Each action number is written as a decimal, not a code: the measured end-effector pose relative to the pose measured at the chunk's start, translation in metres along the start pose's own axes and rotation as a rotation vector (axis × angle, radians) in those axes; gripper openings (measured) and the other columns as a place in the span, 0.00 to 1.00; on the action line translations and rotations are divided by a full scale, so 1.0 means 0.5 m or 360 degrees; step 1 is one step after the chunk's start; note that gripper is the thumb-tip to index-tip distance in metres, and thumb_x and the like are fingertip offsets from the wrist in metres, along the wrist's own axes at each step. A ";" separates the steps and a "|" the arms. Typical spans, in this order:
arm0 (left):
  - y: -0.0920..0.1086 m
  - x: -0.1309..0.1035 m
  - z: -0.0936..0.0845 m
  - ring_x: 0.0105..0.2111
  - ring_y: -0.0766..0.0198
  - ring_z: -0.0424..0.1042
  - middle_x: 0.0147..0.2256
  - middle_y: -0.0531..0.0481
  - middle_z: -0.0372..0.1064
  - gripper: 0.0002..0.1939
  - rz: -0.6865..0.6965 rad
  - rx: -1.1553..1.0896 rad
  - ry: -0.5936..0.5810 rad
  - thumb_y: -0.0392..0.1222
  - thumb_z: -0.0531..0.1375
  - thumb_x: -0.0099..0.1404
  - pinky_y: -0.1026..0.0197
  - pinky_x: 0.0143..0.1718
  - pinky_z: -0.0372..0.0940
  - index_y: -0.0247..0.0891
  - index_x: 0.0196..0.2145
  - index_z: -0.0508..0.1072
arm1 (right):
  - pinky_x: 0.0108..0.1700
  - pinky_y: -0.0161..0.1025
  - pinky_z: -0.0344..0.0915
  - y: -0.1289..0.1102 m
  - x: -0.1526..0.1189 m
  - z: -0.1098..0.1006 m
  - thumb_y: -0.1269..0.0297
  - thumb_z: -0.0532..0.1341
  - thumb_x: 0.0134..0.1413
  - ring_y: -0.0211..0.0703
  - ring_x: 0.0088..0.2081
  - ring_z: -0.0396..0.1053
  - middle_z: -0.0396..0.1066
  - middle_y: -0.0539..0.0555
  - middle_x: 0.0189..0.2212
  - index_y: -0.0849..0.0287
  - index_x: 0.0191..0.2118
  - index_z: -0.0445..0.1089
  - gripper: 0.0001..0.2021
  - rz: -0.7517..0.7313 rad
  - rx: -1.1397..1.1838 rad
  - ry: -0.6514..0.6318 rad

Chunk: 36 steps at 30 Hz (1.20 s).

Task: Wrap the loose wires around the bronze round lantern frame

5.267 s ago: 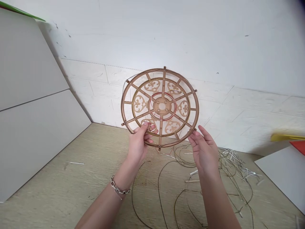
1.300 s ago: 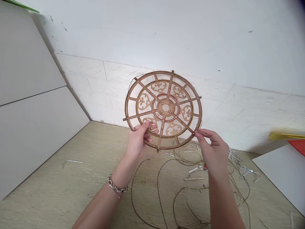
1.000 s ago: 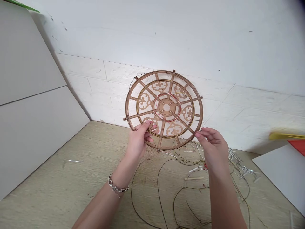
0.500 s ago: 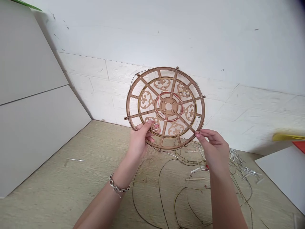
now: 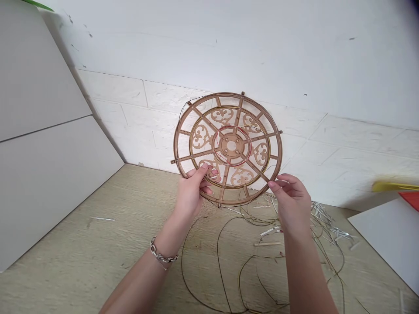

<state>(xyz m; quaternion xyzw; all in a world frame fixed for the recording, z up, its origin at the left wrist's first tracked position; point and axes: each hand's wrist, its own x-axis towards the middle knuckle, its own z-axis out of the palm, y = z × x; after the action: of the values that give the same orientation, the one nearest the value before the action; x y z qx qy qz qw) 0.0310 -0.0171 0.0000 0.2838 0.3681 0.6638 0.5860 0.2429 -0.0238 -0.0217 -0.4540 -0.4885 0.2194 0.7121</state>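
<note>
A round bronze-coloured openwork frame (image 5: 224, 144), with spokes, scrollwork panels and small lugs round its rim, is held up tilted in front of the wall. Red wire circles its hub, and yellowish and dark wires run along the outer rings. My left hand (image 5: 193, 187) grips its lower left part, thumb in front and fingers behind, some showing through the openings. At the lower right rim is my right hand (image 5: 293, 196), its thumb on the front edge and its curled fingers at the outer side. Whether it also pinches a thin wire there is unclear.
Loose thin wires (image 5: 218, 244) curl over the wooden tabletop (image 5: 131, 257). Short white strips (image 5: 327, 220) lie in a heap at the right, with a pale stick (image 5: 267, 244) nearby. Light panels (image 5: 59, 183) stand at the left; a white box (image 5: 386, 235) is at the right.
My right hand's fingers have loosened slightly and shifted along the outside of the rim, the thumb staying at the edge. The frame and my left hand have hardly moved.
</note>
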 end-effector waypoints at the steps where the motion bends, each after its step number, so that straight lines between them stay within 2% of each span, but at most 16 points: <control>1: -0.001 0.000 0.001 0.22 0.66 0.71 0.26 0.46 0.73 0.12 -0.0005 -0.0001 0.0002 0.45 0.62 0.51 0.71 0.11 0.55 0.32 0.28 0.73 | 0.34 0.32 0.61 0.003 0.001 0.001 0.67 0.68 0.36 0.32 0.30 0.63 0.65 0.47 0.31 0.54 0.34 0.69 0.14 0.0068 0.0054 -0.0004; 6: -0.004 -0.001 0.004 0.24 0.65 0.72 0.26 0.47 0.73 0.11 0.0001 -0.0030 0.0010 0.44 0.63 0.50 0.72 0.11 0.55 0.32 0.28 0.73 | 0.37 0.31 0.62 0.003 0.006 0.006 0.67 0.69 0.33 0.29 0.31 0.63 0.63 0.45 0.32 0.53 0.36 0.67 0.19 0.0300 0.0362 0.0041; 11: -0.003 0.003 0.001 0.23 0.66 0.72 0.26 0.47 0.73 0.11 0.0000 -0.0022 0.0037 0.44 0.63 0.50 0.72 0.11 0.55 0.32 0.28 0.73 | 0.35 0.29 0.64 -0.005 0.012 0.006 0.67 0.71 0.29 0.30 0.29 0.64 0.66 0.45 0.25 0.56 0.31 0.66 0.18 0.0501 0.0530 0.0046; 14: -0.004 0.004 -0.001 0.23 0.68 0.72 0.26 0.47 0.74 0.12 0.0018 -0.0016 0.0025 0.45 0.63 0.50 0.73 0.12 0.55 0.32 0.28 0.73 | 0.33 0.28 0.65 -0.003 0.013 0.003 0.66 0.71 0.29 0.29 0.28 0.65 0.66 0.44 0.24 0.57 0.29 0.66 0.17 0.0557 0.0540 -0.0027; 20: -0.003 0.004 -0.002 0.23 0.67 0.72 0.26 0.47 0.74 0.13 0.0029 0.0018 0.0013 0.46 0.63 0.50 0.73 0.12 0.55 0.32 0.29 0.73 | 0.33 0.29 0.66 0.005 0.015 -0.003 0.65 0.71 0.31 0.29 0.28 0.66 0.68 0.44 0.24 0.56 0.31 0.66 0.17 0.0580 0.0563 -0.0094; 24: -0.003 0.003 -0.002 0.24 0.67 0.72 0.26 0.46 0.74 0.14 0.0035 0.0009 0.0011 0.47 0.63 0.49 0.72 0.12 0.56 0.32 0.29 0.73 | 0.36 0.33 0.66 0.006 0.013 -0.003 0.63 0.70 0.31 0.32 0.29 0.68 0.69 0.44 0.25 0.55 0.32 0.64 0.18 0.0586 0.0473 -0.0138; 31: -0.006 -0.004 0.006 0.24 0.65 0.72 0.26 0.47 0.73 0.12 0.0045 0.0005 -0.0003 0.44 0.62 0.50 0.71 0.11 0.55 0.32 0.30 0.73 | 0.37 0.37 0.64 0.014 0.012 -0.003 0.60 0.68 0.36 0.35 0.29 0.68 0.69 0.46 0.25 0.55 0.34 0.62 0.18 0.0394 0.0250 -0.0105; 34: -0.003 -0.004 0.007 0.24 0.64 0.72 0.26 0.47 0.73 0.12 0.0058 0.0021 0.0022 0.45 0.63 0.50 0.71 0.12 0.55 0.32 0.28 0.73 | 0.35 0.37 0.63 0.009 0.012 -0.011 0.58 0.67 0.37 0.36 0.28 0.67 0.69 0.47 0.24 0.56 0.31 0.63 0.15 0.0372 0.0058 -0.0264; 36: 0.000 -0.004 0.007 0.25 0.64 0.72 0.26 0.47 0.72 0.12 0.0062 0.0032 0.0045 0.45 0.63 0.49 0.71 0.12 0.55 0.32 0.28 0.72 | 0.34 0.38 0.63 0.003 0.010 -0.014 0.56 0.65 0.42 0.39 0.27 0.67 0.69 0.48 0.23 0.57 0.29 0.64 0.13 0.0312 -0.0242 -0.0331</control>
<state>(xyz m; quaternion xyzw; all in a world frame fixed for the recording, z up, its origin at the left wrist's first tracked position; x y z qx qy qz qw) 0.0342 -0.0185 0.0019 0.2874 0.3775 0.6752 0.5648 0.2517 -0.0223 -0.0213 -0.5270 -0.5281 0.2961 0.5965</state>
